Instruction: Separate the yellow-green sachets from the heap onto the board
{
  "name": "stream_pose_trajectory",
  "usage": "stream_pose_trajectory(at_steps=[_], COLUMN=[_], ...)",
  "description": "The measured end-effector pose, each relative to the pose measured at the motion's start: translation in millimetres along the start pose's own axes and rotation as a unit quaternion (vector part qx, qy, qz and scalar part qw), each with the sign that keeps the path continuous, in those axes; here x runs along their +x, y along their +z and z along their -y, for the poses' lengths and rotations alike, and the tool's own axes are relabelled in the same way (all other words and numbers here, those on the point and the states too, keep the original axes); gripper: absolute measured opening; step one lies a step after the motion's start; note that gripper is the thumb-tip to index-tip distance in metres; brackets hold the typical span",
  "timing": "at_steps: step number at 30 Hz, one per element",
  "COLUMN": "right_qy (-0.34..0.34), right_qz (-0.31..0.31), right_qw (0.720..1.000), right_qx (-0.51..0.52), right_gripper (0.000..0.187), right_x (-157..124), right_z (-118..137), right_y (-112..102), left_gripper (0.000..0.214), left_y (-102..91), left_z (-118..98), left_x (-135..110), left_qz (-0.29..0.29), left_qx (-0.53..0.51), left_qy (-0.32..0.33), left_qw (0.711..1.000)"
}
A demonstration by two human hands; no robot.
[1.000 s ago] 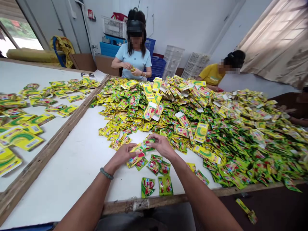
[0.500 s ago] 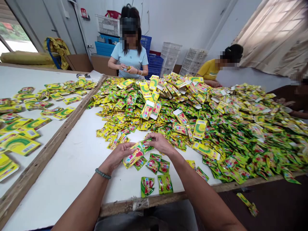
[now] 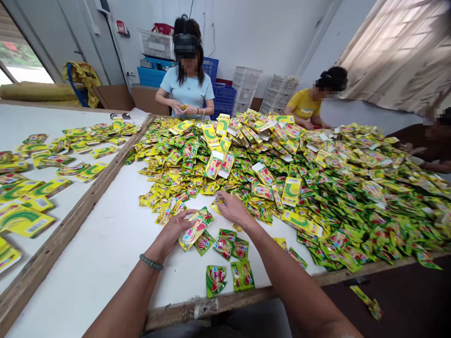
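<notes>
My left hand (image 3: 173, 231) grips a small yellow-and-green carton (image 3: 192, 236) with watermelon pictures, tilted up to the right. A green sachet (image 3: 205, 216) shows at the carton's upper end; how far in it sits is hard to see. To the right, my right hand (image 3: 229, 207) has its fingers closed on a small yellow sachet (image 3: 213, 206), partly hidden by the fingers. Below my hands lie several loose green sachets (image 3: 243, 275) on the white table (image 3: 116, 253), one of them beside the carton.
A big heap of sachets (image 3: 338, 225) with cartons (image 3: 291, 191) on top spreads across the back and right. Left of a wooden strip (image 3: 105, 188) lie filled-looking cartons (image 3: 26, 219). A co-worker (image 3: 186, 89) stands opposite; others sit at the right. Crates (image 3: 244, 87) line the wall.
My right hand has left the carton's upper end and now touches a yellow sachet near the heap. The green sachet it was holding stays at the carton. My left hand keeps the carton.
</notes>
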State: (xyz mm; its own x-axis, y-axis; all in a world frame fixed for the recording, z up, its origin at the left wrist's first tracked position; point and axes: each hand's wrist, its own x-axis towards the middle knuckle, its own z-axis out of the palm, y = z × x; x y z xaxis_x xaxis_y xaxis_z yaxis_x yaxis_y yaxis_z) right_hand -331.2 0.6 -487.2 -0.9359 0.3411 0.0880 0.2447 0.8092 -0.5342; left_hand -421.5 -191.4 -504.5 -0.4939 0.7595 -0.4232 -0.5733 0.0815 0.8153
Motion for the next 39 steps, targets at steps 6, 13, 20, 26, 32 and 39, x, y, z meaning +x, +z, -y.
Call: stream_pose_trajectory(at_steps=[6, 13, 20, 26, 32, 39], right_qy=[-0.070, -0.042, -0.028, -0.052, -0.069, -0.016], right_qz=[0.045, -0.003, 0.095, 0.137, 0.128, 0.152], right_qw=[0.957, 0.996, 0.967, 0.986, 0.988, 0.985], right_qx=[-0.279, -0.082, 0.234, 0.083, 0.046, 0.078], right_gripper=[0.025, 0.032, 0.031, 0.016, 0.010, 0.008], right_x=[1.7, -2.9, -7.6, 0.6, 5.1, 5.6], right_z=[-8.5, -14.8, -0.7, 12.3, 19.7, 16.5], right_y=[7.7, 8.7, -14.3, -18.7, -8.7, -15.7], left_gripper=[0.057, 0.045, 0.049, 0.048, 0.043, 0.043], left_y=[-2.4, -4.7, -4.5, -2.6, -1.2, -2.2], left_z=[0.4, 0.7, -1.1, -3.1, 2.5, 5.3], left_x=[2.9, 4.6, 0.8, -5.0, -2.9, -1.8], left_qz=[-0.045, -0.060, -0.058, 0.038, 0.044, 0.063], left_qx=[-0.023, -0.015, 0.049, 0.058, 0.068, 0.061], left_qy=[-0.004, 0.006, 0.019, 0.009, 0.028, 0.047], left_qw=[0.999, 0.998, 0.997, 0.998, 0.996, 0.995])
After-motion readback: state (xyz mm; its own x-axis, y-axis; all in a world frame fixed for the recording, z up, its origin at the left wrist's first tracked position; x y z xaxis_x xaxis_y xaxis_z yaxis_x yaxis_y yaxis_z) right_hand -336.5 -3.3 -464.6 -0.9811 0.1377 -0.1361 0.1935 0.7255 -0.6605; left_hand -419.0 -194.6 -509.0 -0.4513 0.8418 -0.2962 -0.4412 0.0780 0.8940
